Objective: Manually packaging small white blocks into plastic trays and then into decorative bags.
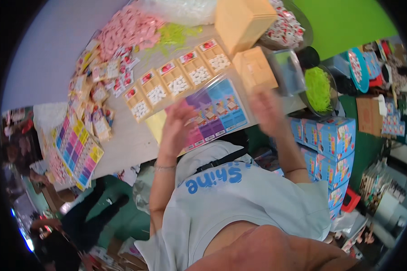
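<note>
My left hand hovers at the left part of a stack of printed card sheets in pink, purple and blue. Its fingers look apart, with nothing seen in them. Smeared by motion, my right hand is just right of the sheets, below a stack of light wooden trays; its grip cannot be made out. Beyond the sheets, several shallow wooden trays stand in a slanting row. Each holds small white pieces and a little card with a red fruit picture.
Pink packets, green shreds and filled bags cover the table's far left. A taller tray stack stands at the back. To the right are a bowl of green shreds and blue boxes. Another person's legs show lower left.
</note>
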The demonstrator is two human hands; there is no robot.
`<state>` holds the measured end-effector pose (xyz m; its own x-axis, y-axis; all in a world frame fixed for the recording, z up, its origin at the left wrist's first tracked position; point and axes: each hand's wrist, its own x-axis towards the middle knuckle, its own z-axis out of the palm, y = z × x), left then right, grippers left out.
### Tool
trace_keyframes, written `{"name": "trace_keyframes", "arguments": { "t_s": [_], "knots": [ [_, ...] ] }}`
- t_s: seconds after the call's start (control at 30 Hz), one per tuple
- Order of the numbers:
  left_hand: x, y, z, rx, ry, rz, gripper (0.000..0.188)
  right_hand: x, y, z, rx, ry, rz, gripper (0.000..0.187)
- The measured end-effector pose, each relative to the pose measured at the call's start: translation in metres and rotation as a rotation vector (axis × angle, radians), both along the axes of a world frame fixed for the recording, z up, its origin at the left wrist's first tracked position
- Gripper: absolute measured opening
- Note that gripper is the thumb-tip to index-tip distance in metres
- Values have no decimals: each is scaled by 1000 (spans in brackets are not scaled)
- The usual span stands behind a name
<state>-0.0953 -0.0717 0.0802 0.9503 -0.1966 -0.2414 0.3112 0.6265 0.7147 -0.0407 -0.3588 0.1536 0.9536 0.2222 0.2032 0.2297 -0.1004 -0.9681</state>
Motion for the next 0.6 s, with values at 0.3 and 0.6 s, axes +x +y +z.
{"name": "trace_keyframes", "arguments": {
  "t_s": [0.3,0.6],
  "knots": [
    [5,-7,-12,302,152,237,50,0,98,-71,-3,324,363,10],
    [37,109,-34,989,257,501,80,40,99,-99,314,604,91,25]
  ]
}}
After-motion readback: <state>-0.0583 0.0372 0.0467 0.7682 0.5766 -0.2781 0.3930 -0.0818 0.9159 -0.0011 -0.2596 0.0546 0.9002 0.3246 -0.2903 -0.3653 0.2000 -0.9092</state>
